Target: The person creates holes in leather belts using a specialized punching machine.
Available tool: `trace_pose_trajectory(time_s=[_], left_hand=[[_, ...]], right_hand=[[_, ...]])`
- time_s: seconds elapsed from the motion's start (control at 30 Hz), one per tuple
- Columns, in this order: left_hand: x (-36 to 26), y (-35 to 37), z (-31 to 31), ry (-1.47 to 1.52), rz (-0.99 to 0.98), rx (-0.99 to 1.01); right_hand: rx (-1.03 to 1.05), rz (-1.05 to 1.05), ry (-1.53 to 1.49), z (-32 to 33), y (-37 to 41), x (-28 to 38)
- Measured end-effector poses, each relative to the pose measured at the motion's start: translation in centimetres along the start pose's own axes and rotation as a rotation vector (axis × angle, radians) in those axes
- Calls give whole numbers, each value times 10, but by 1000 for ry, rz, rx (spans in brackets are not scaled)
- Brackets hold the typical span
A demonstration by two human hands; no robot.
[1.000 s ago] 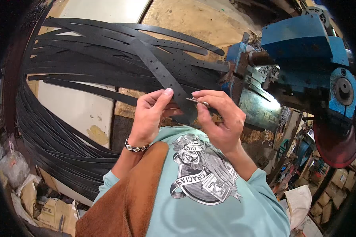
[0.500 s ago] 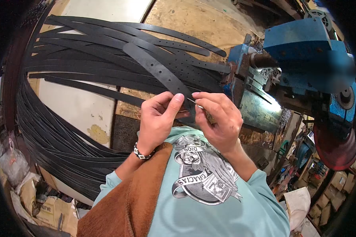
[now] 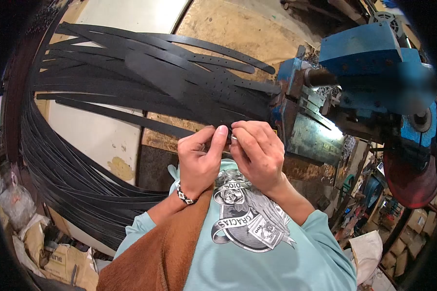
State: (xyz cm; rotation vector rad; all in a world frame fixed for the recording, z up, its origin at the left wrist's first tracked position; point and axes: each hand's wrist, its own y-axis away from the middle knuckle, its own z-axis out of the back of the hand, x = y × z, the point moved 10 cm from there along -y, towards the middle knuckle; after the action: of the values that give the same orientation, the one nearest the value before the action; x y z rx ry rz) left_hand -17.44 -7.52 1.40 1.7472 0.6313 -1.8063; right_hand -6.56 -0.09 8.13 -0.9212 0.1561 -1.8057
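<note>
A black belt strap, blurred by motion, stretches up and left from between my hands over the other straps. My left hand, a beaded bracelet on its wrist, pinches the strap's near part between thumb and fingers. Close beside it, my right hand is closed with its fingertips at the same stretch of strap. A small, thin, shiny metal piece shows between the right fingers; most of it is hidden. Beneath lie many black belt straps, several with punched holes at their rounded ends.
A blue machine with a metal plate stands at the right. Long black straps hang in a thick bundle at the left. The worktable has bare wood at the back. A plastic bag lies lower left.
The strap's far end has swung left and now blurs. Both hands have drawn slightly lower and closer together, the right one shifting left.
</note>
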Motion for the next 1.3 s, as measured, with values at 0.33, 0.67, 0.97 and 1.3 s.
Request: trace_pose_trajectory(time_s=[0.33,0.67,0.97,1.3], left_hand=[[0,-4,-6,-23,24,-26],[79,-6,9,362,309,24],[81,-5,-4,492,346,39],[67,-5,1,588,359,21]], right_hand=[[-65,-47,-9,19,2,3],[510,-496,379,-7,113,-83],[976,-415,909,-45,175,-116],[752,-380,151,-12,87,-81]])
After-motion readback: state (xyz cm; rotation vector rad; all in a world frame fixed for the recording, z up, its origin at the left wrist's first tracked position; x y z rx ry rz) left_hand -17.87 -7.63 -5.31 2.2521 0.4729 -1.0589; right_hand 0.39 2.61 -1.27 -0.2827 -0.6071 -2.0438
